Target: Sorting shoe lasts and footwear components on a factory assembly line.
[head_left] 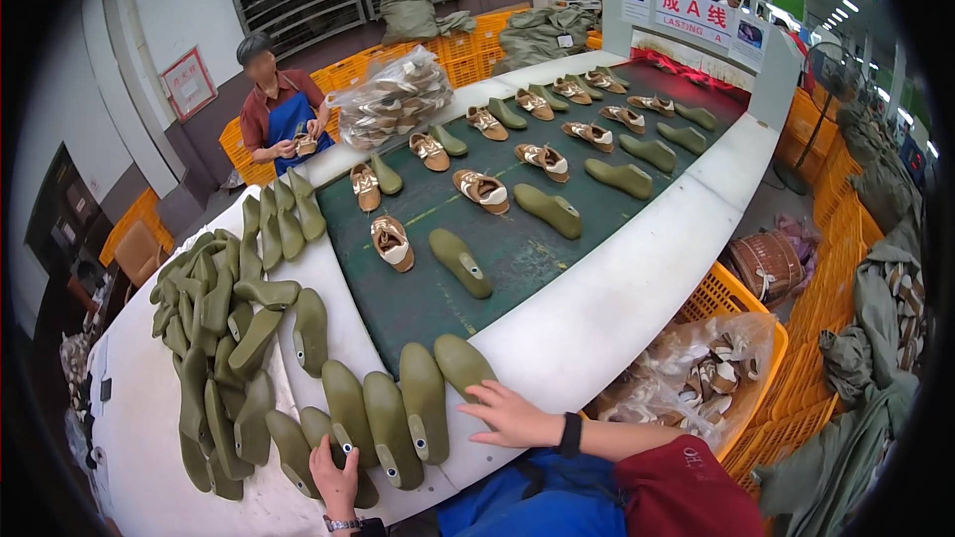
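Olive-green shoe lasts stand in a row along the near edge of the white table. My left hand (336,480) is at the front of that row, its thumb and fingers closed around the heel of a shoe last (315,424); part of this last is hidden under the hand. To the right, my right hand (517,418) has its fingers spread at the heel of the rightmost shoe last (464,365), touching it lightly or just over it. Between the hands stand more lasts, among them a tall one (424,403) and its neighbour (390,428).
A heap of lasts (214,303) covers the table's left side. Brown-and-white shoes (481,191) and lasts sit in rows on the green conveyor belt (418,306). Across it, a person (284,109) holds a shoe. An orange crate (774,358) with bagged shoes stands at the right.
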`<state>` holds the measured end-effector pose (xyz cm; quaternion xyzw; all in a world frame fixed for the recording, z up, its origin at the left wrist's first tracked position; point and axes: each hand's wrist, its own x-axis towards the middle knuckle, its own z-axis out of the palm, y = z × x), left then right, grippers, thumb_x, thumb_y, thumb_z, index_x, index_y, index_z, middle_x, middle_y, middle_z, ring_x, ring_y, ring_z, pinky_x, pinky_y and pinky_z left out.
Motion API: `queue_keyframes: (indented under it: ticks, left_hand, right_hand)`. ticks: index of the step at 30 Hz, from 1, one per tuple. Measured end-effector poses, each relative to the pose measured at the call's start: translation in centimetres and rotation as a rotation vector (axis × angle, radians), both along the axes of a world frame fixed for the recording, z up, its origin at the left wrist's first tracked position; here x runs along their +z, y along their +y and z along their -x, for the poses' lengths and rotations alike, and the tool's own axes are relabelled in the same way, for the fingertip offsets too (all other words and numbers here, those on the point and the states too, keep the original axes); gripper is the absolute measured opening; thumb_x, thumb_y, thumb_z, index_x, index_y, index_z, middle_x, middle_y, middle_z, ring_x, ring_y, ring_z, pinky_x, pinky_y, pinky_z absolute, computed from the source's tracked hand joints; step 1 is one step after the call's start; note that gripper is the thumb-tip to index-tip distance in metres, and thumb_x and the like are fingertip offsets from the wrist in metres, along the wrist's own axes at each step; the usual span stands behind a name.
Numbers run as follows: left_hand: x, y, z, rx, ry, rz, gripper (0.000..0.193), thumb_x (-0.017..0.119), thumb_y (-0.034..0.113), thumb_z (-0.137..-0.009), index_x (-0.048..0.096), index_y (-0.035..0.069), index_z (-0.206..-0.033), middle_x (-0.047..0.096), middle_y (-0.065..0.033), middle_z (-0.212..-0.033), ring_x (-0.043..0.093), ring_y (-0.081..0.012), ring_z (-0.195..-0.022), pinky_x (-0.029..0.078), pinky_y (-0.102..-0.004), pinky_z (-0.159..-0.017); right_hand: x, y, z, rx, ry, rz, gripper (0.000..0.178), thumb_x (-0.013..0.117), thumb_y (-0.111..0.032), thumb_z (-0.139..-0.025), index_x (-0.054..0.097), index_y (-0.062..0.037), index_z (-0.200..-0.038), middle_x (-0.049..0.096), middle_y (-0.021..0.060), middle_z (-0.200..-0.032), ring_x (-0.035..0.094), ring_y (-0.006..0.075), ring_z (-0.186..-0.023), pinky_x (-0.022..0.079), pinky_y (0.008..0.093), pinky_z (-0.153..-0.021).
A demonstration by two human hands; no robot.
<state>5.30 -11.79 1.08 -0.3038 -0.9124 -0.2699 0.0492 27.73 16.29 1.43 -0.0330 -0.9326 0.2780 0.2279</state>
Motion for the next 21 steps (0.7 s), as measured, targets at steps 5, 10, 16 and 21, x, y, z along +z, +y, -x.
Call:
queue_keyframes:
  ticks: [5,10,16,21]
  left_hand:
    - [2.3,2.0,-0.7,-0.108,0.179,0.157,0.073,0.075,0.026,-0.072,0.042,0.0,-0.131,0.054,-0.0208,-0.119,0.047,-0.0378,-0.113,0.038,-0.0443,-0.097]
    - [1.3,2.9,0.1,-0.171,0.038,0.035,0.077,0.075,0.027,-0.072,0.037,-0.002,-0.132,0.053,-0.0231,-0.121,0.049,-0.0395,-0.113,0.04,-0.0427,-0.095]
    - [2.3,5.4,-1.8,-0.013,0.036,-0.049,0.067,0.077,0.029,-0.071,0.045,-0.004,-0.12,0.055,-0.025,-0.112,0.055,-0.0413,-0.101,0.046,-0.0434,-0.085]
    - [1.7,5.9,-3.4,0.079,0.083,0.023,0.054,0.075,0.027,-0.073,0.048,-0.003,-0.108,0.052,-0.024,-0.109,0.053,-0.0412,-0.099,0.044,-0.0446,-0.081]
  right_hand:
    - [-1.3,-0.4,1.7,-0.044,-0.095,-0.133,0.05,0.068,-0.018,-0.075,0.052,-0.008,-0.121,0.038,0.0173,-0.13,0.035,0.0431,-0.121,0.042,0.0492,-0.093]
    - [-1.0,-0.6,1.9,-0.053,-0.036,-0.074,0.044,0.066,-0.013,-0.074,0.055,-0.0067,-0.115,0.043,0.0167,-0.125,0.037,0.0414,-0.12,0.041,0.0471,-0.096]
    - [-2.0,-0.5,2.2,-0.126,0.071,0.134,0.028,0.065,-0.011,-0.074,0.061,-0.0056,-0.101,0.049,0.0147,-0.121,0.04,0.0398,-0.118,0.037,0.0445,-0.1]
    - [-1.6,-0.9,2.5,-0.126,0.072,0.139,0.024,0.066,-0.011,-0.075,0.062,-0.0069,-0.099,0.049,0.0137,-0.122,0.04,0.0399,-0.12,0.037,0.0447,-0.1]
